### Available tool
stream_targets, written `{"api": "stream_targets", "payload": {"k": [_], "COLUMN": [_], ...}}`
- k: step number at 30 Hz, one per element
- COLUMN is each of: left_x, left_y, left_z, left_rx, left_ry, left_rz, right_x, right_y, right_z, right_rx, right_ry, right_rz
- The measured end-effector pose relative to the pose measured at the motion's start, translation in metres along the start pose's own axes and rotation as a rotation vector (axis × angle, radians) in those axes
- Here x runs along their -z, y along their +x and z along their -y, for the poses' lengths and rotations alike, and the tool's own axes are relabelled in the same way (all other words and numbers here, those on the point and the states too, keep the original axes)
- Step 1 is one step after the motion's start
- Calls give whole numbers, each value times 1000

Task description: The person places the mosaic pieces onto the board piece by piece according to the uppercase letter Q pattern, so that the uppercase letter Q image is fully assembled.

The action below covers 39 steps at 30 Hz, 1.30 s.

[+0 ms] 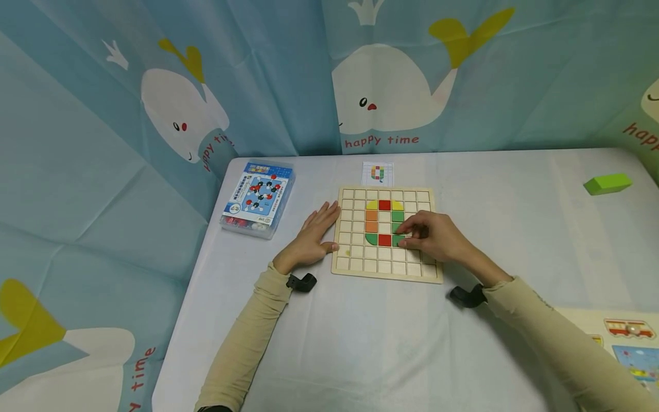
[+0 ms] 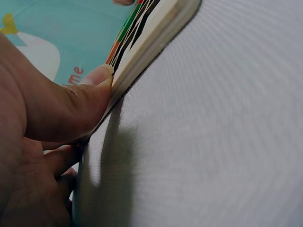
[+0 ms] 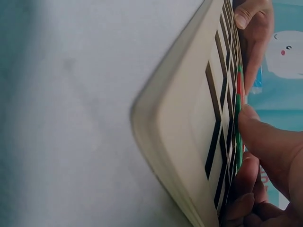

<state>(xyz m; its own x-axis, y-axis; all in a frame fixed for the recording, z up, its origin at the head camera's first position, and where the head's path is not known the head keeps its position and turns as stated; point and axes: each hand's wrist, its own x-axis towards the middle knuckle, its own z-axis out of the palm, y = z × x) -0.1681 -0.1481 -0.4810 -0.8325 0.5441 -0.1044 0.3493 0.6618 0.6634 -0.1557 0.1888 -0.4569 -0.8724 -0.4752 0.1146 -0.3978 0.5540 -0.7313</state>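
A light wooden grid board [image 1: 355, 264] lies on the white table. On it, red, orange, yellow and green tiles form a ring around bare cells, matching colours on a small picture card [image 1: 377, 173] behind the board. My left hand [image 1: 311, 236] rests at the board's left edge, fingers spread, its thumb [image 2: 90, 101] against the side. My right hand [image 1: 435, 234] is over the board's right half, thumb and index finger pinching a green tile [image 1: 398, 240] at the ring's lower right corner. Its other fingers are curled under.
A clear plastic box [image 1: 259, 200] with a molecule picture stands at the back left. Far right lies a green block [image 1: 607, 183]. A picture puzzle board [image 1: 582, 317] shows at the lower right, partly behind the right sleeve. A whale-print curtain [image 1: 288, 86] borders the table.
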Motion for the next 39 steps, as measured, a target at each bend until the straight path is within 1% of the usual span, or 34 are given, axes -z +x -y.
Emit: {"api": "stream_targets", "payload": {"k": [11,19,22,27,30,33,36,39], "left_x": [0,1,0,-1,-1,-1,-1,-1], "left_y": [0,-1,-1,-1,-1,-1,-2,-1], "left_z": [1,-1,-1,0,0,0,0,0], "left_rx": [-10,-5,-1,-1,-3,-4,-8,-6], "left_ry": [-11,-9,-4,4,6,5,4,4], "left_rz": [-1,-3,-3,-7,-2,3,6,9], "right_x": [-1,1,5,20,33,47,61,72], "right_y": [4,4,0,-12,-23,-34,-47,-59], "right_z": [-2,0,2,1,-4,-9,-13,-16], "right_rx": [-13,5,-23,-78,-77,-87,-115,-140], "right_ry": [-24,-35,-27,-56,-90,-118,-141,-171], "right_rz": [15,4,-4,-39,-62,-49,-13,0]}}
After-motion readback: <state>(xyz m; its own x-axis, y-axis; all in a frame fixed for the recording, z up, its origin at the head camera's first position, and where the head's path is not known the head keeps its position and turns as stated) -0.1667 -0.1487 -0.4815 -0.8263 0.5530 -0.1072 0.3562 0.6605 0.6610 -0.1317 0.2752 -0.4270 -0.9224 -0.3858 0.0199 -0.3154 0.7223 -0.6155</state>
